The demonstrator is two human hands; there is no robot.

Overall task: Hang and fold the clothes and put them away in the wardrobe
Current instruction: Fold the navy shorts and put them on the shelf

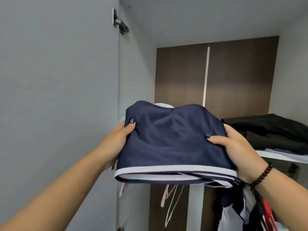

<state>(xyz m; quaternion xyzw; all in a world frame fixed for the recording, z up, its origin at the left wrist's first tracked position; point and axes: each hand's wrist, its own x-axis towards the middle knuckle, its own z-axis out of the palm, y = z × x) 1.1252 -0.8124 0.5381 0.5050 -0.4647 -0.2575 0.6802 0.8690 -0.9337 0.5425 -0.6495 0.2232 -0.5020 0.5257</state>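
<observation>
A folded navy garment (171, 139) with a white stripe along its near edge is held up at the height of the wardrobe's upper shelf (283, 156). My left hand (118, 140) grips its left side, thumb on top. My right hand (238, 147) grips its right side, thumb pressed on the fabric, and a bead bracelet is on that wrist. A pale blue item (164, 105) peeks out behind the garment's far edge.
A stack of folded black clothes (273, 130) lies on the shelf to the right. The open wardrobe door (58, 97) with its hinge (120, 22) stands to the left. Below hang hangers (171, 202) and navy-white clothing (241, 209).
</observation>
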